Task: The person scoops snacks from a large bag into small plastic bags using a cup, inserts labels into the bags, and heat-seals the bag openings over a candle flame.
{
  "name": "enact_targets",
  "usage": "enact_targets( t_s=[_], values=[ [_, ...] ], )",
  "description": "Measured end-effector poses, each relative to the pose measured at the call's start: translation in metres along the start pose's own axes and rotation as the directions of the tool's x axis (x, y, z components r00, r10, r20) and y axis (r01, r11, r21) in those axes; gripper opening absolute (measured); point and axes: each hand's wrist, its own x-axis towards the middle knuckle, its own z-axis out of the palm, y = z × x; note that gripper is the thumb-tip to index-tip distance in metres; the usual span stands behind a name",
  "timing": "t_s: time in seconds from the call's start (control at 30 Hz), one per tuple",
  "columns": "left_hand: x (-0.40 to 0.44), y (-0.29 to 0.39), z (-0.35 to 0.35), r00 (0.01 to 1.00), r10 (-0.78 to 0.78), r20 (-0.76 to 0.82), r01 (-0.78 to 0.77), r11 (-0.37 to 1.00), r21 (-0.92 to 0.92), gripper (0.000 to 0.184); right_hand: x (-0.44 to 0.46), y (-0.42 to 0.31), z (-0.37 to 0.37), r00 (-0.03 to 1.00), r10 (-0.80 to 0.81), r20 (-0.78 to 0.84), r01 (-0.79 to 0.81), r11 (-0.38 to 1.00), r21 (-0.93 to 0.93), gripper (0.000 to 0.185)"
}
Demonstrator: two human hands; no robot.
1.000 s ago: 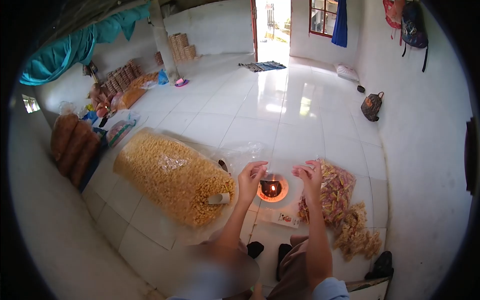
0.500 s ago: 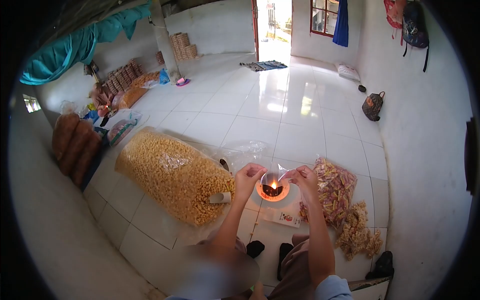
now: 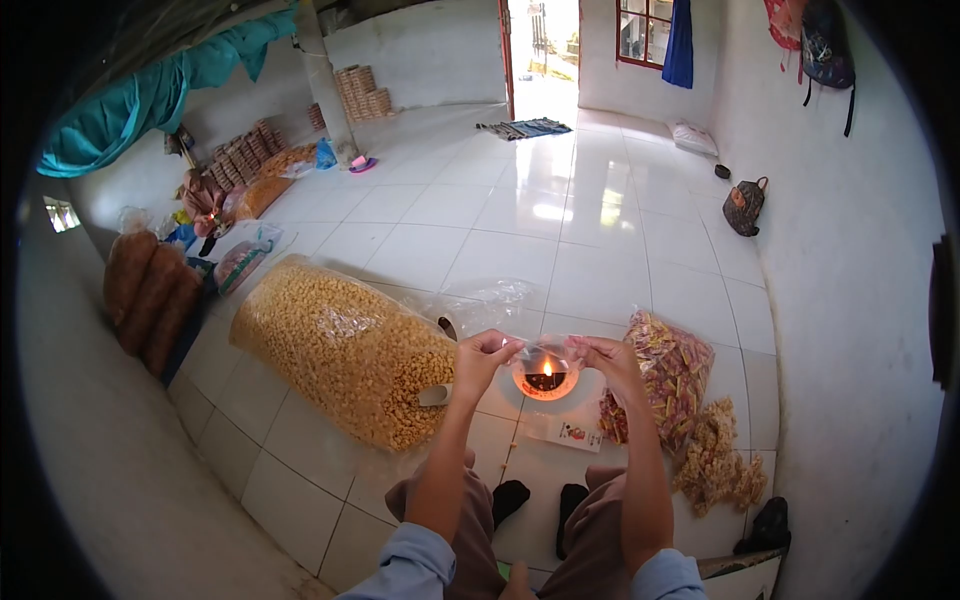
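Tiled floor [image 3: 495, 262] surrounds a lit bowl [image 3: 545, 393]. Left hand [image 3: 487, 356] and right hand [image 3: 608, 356] pinch clear film [image 3: 549, 343] at 2 ends; likely light, limp, slippery (heat-sensitive): hold outer edges.

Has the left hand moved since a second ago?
Yes. The left hand has shifted slightly left in the view, judged against the bowl on the floor.

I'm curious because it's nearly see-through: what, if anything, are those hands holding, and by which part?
The left hand and right hand pinch a clear plastic piece by its opposite sides.
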Motion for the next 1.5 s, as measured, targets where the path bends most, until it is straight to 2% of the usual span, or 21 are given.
enact_targets(
  t_s=[0.07, 0.1, 0.17, 0.27, 0.33, 0.4, 0.47, 0.5, 0.53, 0.57, 0.6, 0.67, 0.73, 0.77, 0.87, 0.97, 1.1, 1.17, 1.33, 1.4, 1.5],
  values=[
    [0.0, 0.003, -0.004, 0.992, -0.126, -0.03, 0.129, 0.942, 0.309, 0.013, 0.001, -0.001, 0.0, 0.999, -0.016, 0.05, 0.016, 1.0, 0.01, 0.026],
    [0.001, 0.0, -0.005, 0.99, -0.137, -0.032, 0.14, 0.94, 0.31, 0.013, 0.0, -0.003, 0.003, 1.0, 0.004, 0.019, -0.003, 0.999, -0.043, 0.027],
    [0.002, -0.008, -0.009, 1.0, 0.021, 0.018, -0.023, 0.992, 0.123, 0.011, -0.001, 0.0, 0.003, 0.999, 0.038, -0.017, -0.04, 0.995, -0.089, 0.027],
    [-0.001, -0.004, -0.01, 0.999, -0.005, 0.037, 0.006, 1.0, -0.018, 0.014, 0.002, 0.005, -0.007, 1.0, -0.005, -0.027, 0.003, 0.996, -0.084, 0.026],
    [-0.002, 0.003, -0.021, 1.0, -0.014, -0.019, 0.014, 1.0, -0.017, 0.016, 0.002, 0.007, -0.013, 0.998, -0.023, -0.058, 0.023, 1.0, 0.002, 0.027],
    [-0.002, 0.004, -0.031, 0.997, -0.016, -0.078, 0.015, 1.0, -0.018, 0.018, 0.0, 0.006, -0.016, 0.998, -0.008, -0.061, 0.006, 0.999, -0.047, 0.026],
    [-0.003, -0.001, -0.037, 0.954, 0.194, -0.227, -0.124, 0.949, 0.29, 0.032, -0.001, 0.008, -0.015, 0.998, 0.003, -0.062, -0.009, 0.995, -0.095, 0.026],
    [-0.006, 0.005, -0.033, 0.953, 0.197, -0.229, -0.126, 0.948, 0.291, 0.032, -0.001, 0.008, -0.01, 0.998, 0.016, -0.058, -0.025, 0.988, -0.153, 0.024],
    [-0.009, 0.017, -0.025, 0.922, 0.387, -0.028, -0.317, 0.793, 0.52, 0.042, 0.0, 0.008, -0.005, 0.998, 0.027, -0.053, -0.038, 0.977, -0.211, 0.022],
    [-0.011, 0.022, -0.017, 0.839, 0.501, 0.21, -0.497, 0.551, 0.67, 0.053, 0.001, 0.011, 0.0, 0.999, 0.024, -0.048, -0.033, 0.976, -0.213, 0.022],
    [-0.012, 0.019, -0.01, 0.839, 0.504, 0.205, -0.495, 0.551, 0.672, 0.053, 0.002, 0.017, 0.006, 1.0, 0.012, -0.027, -0.019, 0.96, -0.279, 0.023],
    [-0.019, 0.012, 0.006, 0.782, 0.406, 0.473, -0.613, 0.365, 0.701, 0.068, 0.003, 0.022, 0.017, 1.0, 0.004, 0.003, -0.003, 0.938, -0.346, 0.023],
    [-0.019, -0.002, 0.012, 0.782, 0.401, 0.477, -0.608, 0.323, 0.725, 0.065, 0.004, 0.024, 0.028, 1.0, -0.019, 0.019, 0.025, 0.907, -0.421, 0.023],
    [-0.018, -0.009, 0.011, 0.779, 0.394, 0.487, -0.607, 0.282, 0.743, 0.063, 0.004, 0.031, 0.032, 0.992, -0.118, 0.032, 0.12, 0.893, -0.434, 0.021],
    [-0.019, -0.028, 0.006, 0.779, 0.423, 0.463, -0.569, 0.168, 0.805, 0.049, 0.002, 0.021, 0.044, 0.998, -0.045, 0.036, 0.056, 0.9, -0.432, 0.019],
    [-0.023, -0.035, -0.004, 0.841, 0.338, 0.423, -0.518, 0.273, 0.811, 0.04, 0.0, 0.014, 0.055, 0.997, 0.027, 0.068, 0.004, 0.911, -0.412, 0.016],
    [-0.027, -0.037, -0.014, 0.83, 0.33, 0.449, -0.531, 0.224, 0.817, 0.04, 0.005, 0.034, 0.059, 0.987, 0.067, 0.146, 0.023, 0.841, -0.541, 0.015],
    [-0.029, -0.043, -0.017, 0.848, 0.294, 0.44, -0.514, 0.256, 0.819, 0.039, 0.006, 0.049, 0.061, 0.979, 0.044, 0.199, 0.033, 0.929, -0.37, 0.017],
    [-0.035, -0.03, -0.023, 0.828, 0.372, 0.42, -0.528, 0.265, 0.807, 0.037, 0.006, 0.038, 0.068, 0.958, 0.085, 0.274, 0.015, 0.939, -0.344, 0.023],
    [-0.038, -0.028, -0.025, 0.779, 0.468, 0.417, -0.569, 0.251, 0.783, 0.037, 0.004, 0.03, 0.07, 0.952, 0.128, 0.278, -0.033, 0.946, -0.322, 0.025],
    [-0.043, -0.034, -0.028, 0.809, 0.427, 0.403, -0.546, 0.295, 0.784, 0.037, -0.001, 0.035, 0.075, 0.958, 0.117, 0.263, -0.057, 0.972, -0.228, 0.024]
  ],
)
